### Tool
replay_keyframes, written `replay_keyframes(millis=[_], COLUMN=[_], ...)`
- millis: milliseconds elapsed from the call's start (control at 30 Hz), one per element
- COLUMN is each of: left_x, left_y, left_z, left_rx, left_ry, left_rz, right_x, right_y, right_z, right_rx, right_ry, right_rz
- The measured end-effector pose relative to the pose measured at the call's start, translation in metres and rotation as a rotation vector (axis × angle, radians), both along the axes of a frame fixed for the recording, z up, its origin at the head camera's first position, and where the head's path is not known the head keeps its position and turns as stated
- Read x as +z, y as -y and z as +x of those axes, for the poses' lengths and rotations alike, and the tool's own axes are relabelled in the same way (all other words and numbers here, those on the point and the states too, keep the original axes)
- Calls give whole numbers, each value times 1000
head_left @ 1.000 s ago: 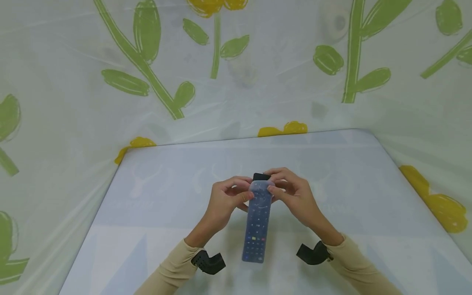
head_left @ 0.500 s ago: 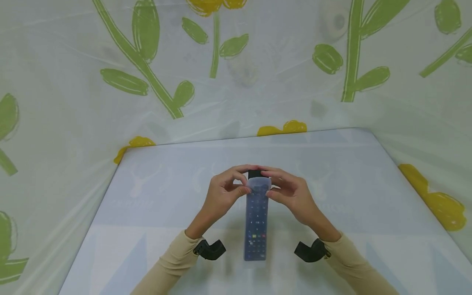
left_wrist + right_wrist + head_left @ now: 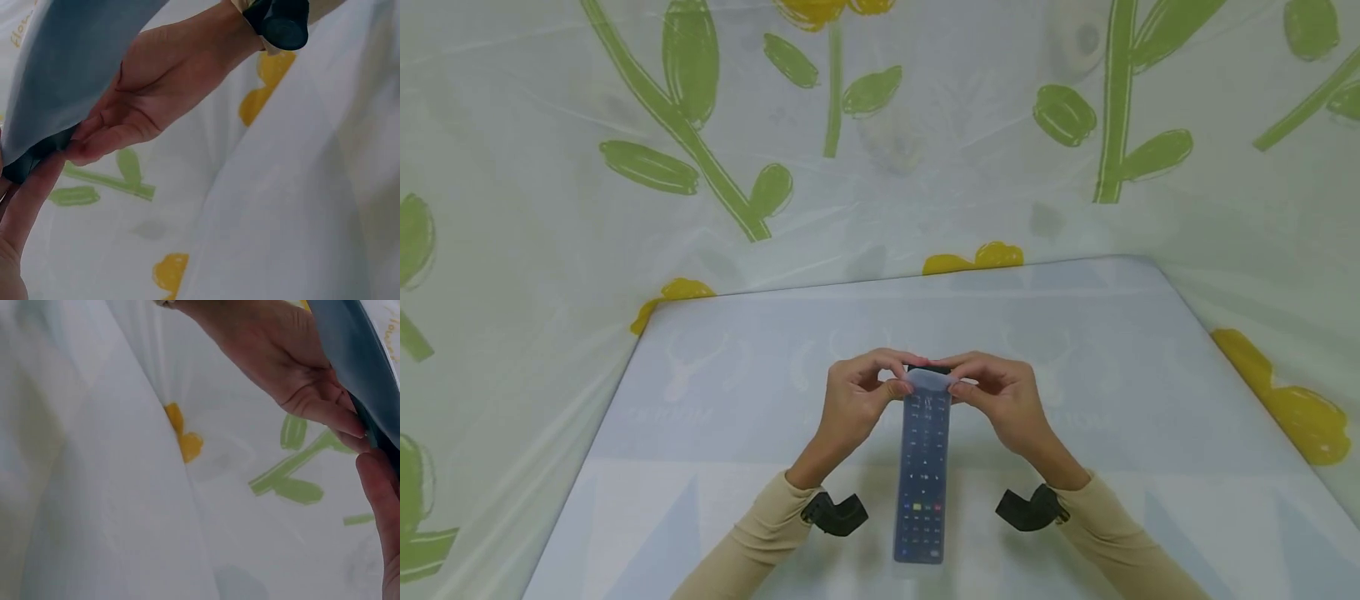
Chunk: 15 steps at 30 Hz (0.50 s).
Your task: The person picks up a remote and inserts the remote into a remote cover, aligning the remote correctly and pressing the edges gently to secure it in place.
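A dark remote control (image 3: 923, 475), upright with its buttons toward me, sits inside a translucent sleeve (image 3: 929, 381). Its black end (image 3: 928, 368) shows a little above the sleeve's mouth; in the left wrist view this black end (image 3: 40, 153) protrudes from the bluish sleeve (image 3: 75, 75). My left hand (image 3: 856, 404) pinches the left side of the mouth, thumb in front, with fingertips on the black end. On the other side, my right hand (image 3: 1006, 400) pinches likewise, its thumb at the sleeve's corner. The two hands' fingertips almost meet over the top.
Below the hands spreads a pale table (image 3: 715, 433) with faint printed patterns. A white curtain (image 3: 962, 183) with green stems and yellow flowers rises around it. Each wrist carries a black camera mount (image 3: 835, 514), close to the beige cuffs.
The remote control has straightened from a slight tilt. Its black end shows less above the sleeve. Both hands' fingertips have come over the top, and everything held sits slightly lower in view.
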State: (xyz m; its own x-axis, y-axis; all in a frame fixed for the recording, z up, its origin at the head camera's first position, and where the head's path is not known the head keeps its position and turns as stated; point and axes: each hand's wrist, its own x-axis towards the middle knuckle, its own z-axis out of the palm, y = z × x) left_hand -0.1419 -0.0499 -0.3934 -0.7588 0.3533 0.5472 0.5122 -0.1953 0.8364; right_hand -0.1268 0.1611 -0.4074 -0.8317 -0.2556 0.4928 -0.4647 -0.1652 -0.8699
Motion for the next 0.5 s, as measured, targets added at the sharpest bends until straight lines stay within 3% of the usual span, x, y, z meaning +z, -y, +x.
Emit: replay_keyframes(millis=[200, 500], left_x=[-4, -2], left_y=[-4, -6], left_z=[-1, -9], left_rx=[13, 22], left_ry=[49, 164], left_rz=[50, 49], right_x=[3, 15], right_y=[1, -4], right_z=[-1, -11], right_rx=[-48, -56], right_ry=[22, 128], right_rz=[-38, 88])
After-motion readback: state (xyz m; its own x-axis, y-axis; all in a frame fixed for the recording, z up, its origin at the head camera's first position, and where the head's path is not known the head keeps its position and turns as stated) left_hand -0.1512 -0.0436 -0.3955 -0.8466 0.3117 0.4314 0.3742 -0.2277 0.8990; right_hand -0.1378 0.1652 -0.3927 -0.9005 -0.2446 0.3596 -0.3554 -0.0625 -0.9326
